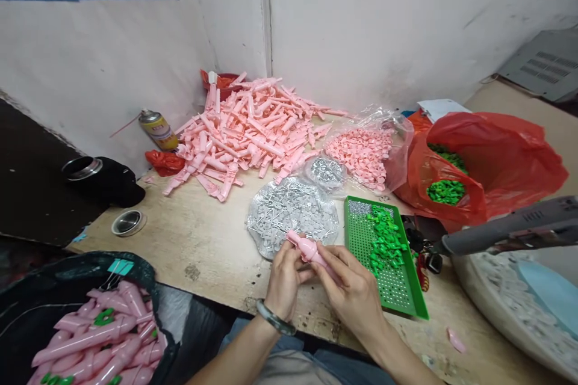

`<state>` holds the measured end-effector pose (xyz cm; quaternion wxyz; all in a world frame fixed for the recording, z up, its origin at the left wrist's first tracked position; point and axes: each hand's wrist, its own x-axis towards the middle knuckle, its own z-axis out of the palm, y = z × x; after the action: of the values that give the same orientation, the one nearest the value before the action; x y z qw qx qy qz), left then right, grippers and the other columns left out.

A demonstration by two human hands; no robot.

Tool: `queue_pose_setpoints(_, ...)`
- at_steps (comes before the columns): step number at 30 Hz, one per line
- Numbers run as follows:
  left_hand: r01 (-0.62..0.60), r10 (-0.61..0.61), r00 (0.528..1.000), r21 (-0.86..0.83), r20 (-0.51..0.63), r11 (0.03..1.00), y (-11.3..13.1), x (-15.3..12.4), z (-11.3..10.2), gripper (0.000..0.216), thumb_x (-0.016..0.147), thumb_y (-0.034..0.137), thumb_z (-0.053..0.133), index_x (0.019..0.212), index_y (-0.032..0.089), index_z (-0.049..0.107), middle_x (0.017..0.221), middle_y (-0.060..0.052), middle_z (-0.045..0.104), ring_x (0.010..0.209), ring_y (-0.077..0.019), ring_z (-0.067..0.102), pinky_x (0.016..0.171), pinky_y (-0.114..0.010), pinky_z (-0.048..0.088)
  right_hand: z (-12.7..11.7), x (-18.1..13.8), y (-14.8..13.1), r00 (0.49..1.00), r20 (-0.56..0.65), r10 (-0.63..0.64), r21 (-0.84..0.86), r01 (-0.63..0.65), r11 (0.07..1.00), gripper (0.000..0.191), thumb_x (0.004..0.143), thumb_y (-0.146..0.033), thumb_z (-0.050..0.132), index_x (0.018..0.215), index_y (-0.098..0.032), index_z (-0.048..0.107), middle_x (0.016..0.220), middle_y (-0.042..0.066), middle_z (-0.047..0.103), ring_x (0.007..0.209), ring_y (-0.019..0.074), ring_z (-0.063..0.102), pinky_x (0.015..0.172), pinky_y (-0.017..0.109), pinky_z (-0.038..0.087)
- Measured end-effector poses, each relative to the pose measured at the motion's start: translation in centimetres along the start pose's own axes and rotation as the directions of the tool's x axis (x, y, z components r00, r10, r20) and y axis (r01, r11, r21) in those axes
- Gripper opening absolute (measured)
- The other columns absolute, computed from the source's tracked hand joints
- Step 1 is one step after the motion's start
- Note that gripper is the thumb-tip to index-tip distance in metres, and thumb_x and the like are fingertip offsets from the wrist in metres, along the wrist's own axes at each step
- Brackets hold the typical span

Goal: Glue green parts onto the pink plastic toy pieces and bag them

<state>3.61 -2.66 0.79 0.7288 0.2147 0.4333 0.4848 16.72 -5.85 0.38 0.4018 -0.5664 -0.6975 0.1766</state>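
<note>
A pink plastic tube-shaped part is held between both hands over the table's front edge. My left hand is closed around its left end. From the right, my right hand grips the other end, its fingers covering much of it. Just beyond my hands lies a clear bag of grey plastic pieces and thin metal rods. A green perforated tray stands to the right of my right hand, with small green plastic parts heaped in it.
Loose pink parts are piled at the back, beside a bag of small pink pieces. A red bag and a grey tool stand right. A spray can leans back left; a black-lined container holds pink parts front left.
</note>
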Motion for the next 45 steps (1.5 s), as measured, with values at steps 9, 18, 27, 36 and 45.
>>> queue_pose_setpoints(9, 0.045, -0.045, 0.999, -0.008, -0.007, 0.999, 0.1, -0.2, 0.2, 0.036, 0.08, 0.027, 0.058, 0.113, 0.014, 0.062, 0.109, -0.014, 0.071, 0.1, -0.0254, 0.068, 0.075, -0.033, 0.057, 0.3, -0.2, 0.3, 0.999, -0.009, -0.038, -0.027, 0.038, 0.999, 0.036, 0.095, -0.025, 0.054, 0.129, -0.028, 0.065, 0.102, 0.01, 0.068, 0.087, 0.0221, 0.068, 0.072, 0.033, 0.059)
queue_pose_setpoints(18, 0.018, -0.016, 0.995, 0.022, -0.101, 1.0, 0.2, 0.5, 0.7, 0.051, 0.065, 0.041, 0.085, 0.101, 0.011, 0.065, 0.098, -0.013, 0.074, 0.079, -0.0212, 0.071, 0.061, -0.026, 0.056, 1.4, -0.7, 0.6, 0.995, -0.042, -0.09, -0.019, 0.089, 0.996, 0.039, 0.095, -0.02, 0.053, 0.132, -0.029, 0.062, 0.111, 0.013, 0.066, 0.092, 0.0239, 0.068, 0.073, 0.036, 0.059)
queue_pose_setpoints(27, -0.074, 0.077, 0.989, 0.029, -0.126, 0.997, 2.3, 0.3, -0.1, 0.046, 0.069, 0.04, 0.083, 0.102, 0.013, 0.067, 0.108, -0.015, 0.073, 0.086, -0.0253, 0.072, 0.066, -0.032, 0.06, -1.6, 1.1, -0.1, 0.89, 0.351, 0.291, 0.287, -0.398, 0.871, 0.024, 0.092, -0.044, 0.058, 0.096, -0.021, 0.067, 0.081, 0.003, 0.066, 0.071, 0.0177, 0.061, 0.063, 0.028, 0.05)
queue_pose_setpoints(36, -0.163, 0.131, 0.972, -0.156, -0.195, 0.974, 4.7, 0.9, -0.4, 0.025, 0.086, 0.03, 0.068, 0.107, 0.018, 0.062, 0.115, -0.014, 0.071, 0.111, -0.0287, 0.067, 0.085, -0.04, 0.06, -2.2, 15.1, 7.9, 0.922, -0.132, 0.365, -0.099, -0.379, 0.92, 0.026, 0.092, -0.031, 0.049, 0.102, -0.017, 0.068, 0.103, 0.009, 0.065, 0.1, 0.0217, 0.057, 0.084, 0.032, 0.047)
queue_pose_setpoints(45, -0.067, 0.017, 0.976, -0.226, -0.215, 0.972, 4.6, 1.0, -1.1, 0.019, 0.085, 0.01, 0.065, 0.098, 0.019, 0.054, 0.097, -0.007, 0.07, 0.093, -0.0254, 0.072, 0.081, -0.048, 0.062, -4.7, 18.4, 11.7, 0.905, -0.249, 0.345, -0.276, -0.408, 0.87, 0.016, 0.081, -0.015, 0.052, 0.088, -0.013, 0.067, 0.109, 0.017, 0.061, 0.107, 0.0294, 0.054, 0.093, 0.041, 0.042)
